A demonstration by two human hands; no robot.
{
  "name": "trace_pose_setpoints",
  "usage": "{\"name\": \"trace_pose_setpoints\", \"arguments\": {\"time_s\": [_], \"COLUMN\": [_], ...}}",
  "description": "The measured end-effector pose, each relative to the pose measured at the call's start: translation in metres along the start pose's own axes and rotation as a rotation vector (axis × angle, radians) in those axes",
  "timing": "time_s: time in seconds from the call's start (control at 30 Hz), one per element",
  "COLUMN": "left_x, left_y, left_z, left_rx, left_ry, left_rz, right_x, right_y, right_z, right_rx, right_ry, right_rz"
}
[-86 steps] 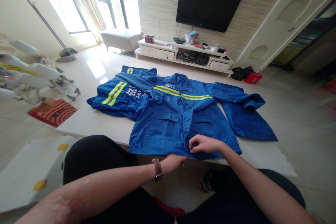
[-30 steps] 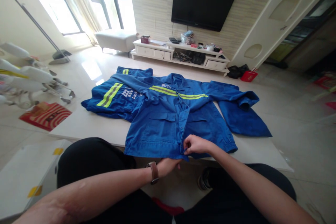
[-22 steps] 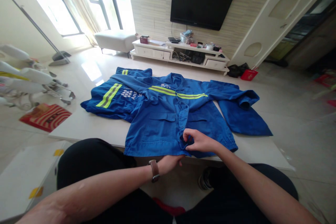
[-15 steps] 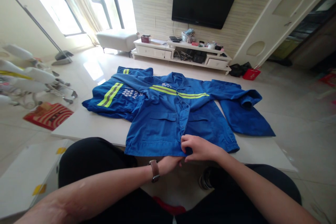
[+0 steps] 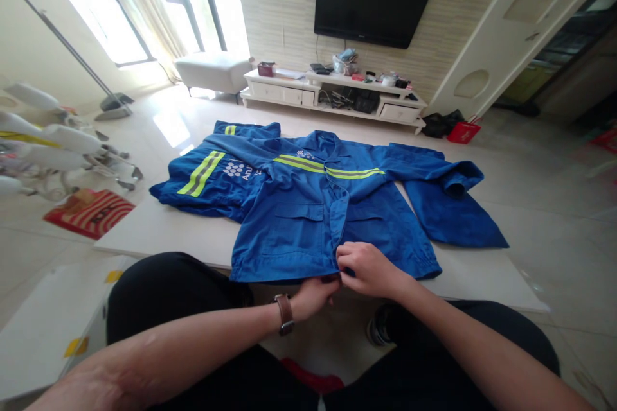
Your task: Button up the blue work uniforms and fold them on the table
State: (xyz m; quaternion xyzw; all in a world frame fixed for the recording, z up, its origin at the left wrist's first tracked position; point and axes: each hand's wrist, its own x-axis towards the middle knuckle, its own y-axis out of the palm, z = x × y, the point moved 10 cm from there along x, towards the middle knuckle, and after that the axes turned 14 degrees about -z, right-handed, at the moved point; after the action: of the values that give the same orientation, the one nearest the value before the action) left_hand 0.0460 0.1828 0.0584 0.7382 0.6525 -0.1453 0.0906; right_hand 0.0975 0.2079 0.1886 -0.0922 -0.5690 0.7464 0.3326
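A blue work jacket (image 5: 299, 225) with a yellow-and-grey reflective stripe lies spread on a low white table (image 5: 486, 276), collar away from me. My left hand (image 5: 312, 297), with a brown watch strap at the wrist, grips the bottom hem near the front opening, its fingertips partly under the cloth. Right beside it, my right hand (image 5: 369, 268) pinches the lower corner of the front placket. Folded blue clothing (image 5: 212, 183) with reflective bands and white print lies to the left, partly beneath the jacket's sleeve. More blue cloth (image 5: 457, 212) is under the other sleeve.
Across the floor stand a white TV cabinet (image 5: 279, 91) with small items and a grey bench (image 5: 212, 70). A red-striped bag (image 5: 91, 210) and a rack of white spools (image 5: 72, 138) are at the left. A red bag (image 5: 463, 132) sits at the back right.
Both hands have come closer together at the hem. My right hand has moved slightly right and up, and the hem by my left hand is lifted a little.
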Motion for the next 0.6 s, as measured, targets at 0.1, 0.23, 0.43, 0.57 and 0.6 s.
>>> {"name": "trace_pose_setpoints", "arguments": {"time_s": [0.1, 0.23, 0.43, 0.57, 0.6], "left_x": [0.002, 0.005, 0.009, 0.009, 0.008], "left_y": [0.0, 0.0, 0.003, 0.001, 0.0], "left_z": [0.003, 0.003, -0.003, 0.003, 0.004], "left_rx": [-0.053, -0.094, -0.152, -0.156, -0.126], "left_ry": [-0.03, -0.032, 0.003, -0.021, -0.024], "left_rz": [-0.029, -0.044, -0.034, -0.026, -0.018], "right_x": [0.001, 0.001, -0.001, -0.002, -0.003], "right_y": [-0.007, -0.009, -0.013, -0.008, -0.006], "right_z": [-0.008, -0.017, -0.031, -0.032, -0.031], "right_rx": [0.002, -0.013, -0.052, 0.075, 0.12], "right_ry": [0.072, 0.133, 0.216, 0.189, 0.179], "right_rz": [-0.025, -0.052, -0.124, -0.045, -0.01]}}
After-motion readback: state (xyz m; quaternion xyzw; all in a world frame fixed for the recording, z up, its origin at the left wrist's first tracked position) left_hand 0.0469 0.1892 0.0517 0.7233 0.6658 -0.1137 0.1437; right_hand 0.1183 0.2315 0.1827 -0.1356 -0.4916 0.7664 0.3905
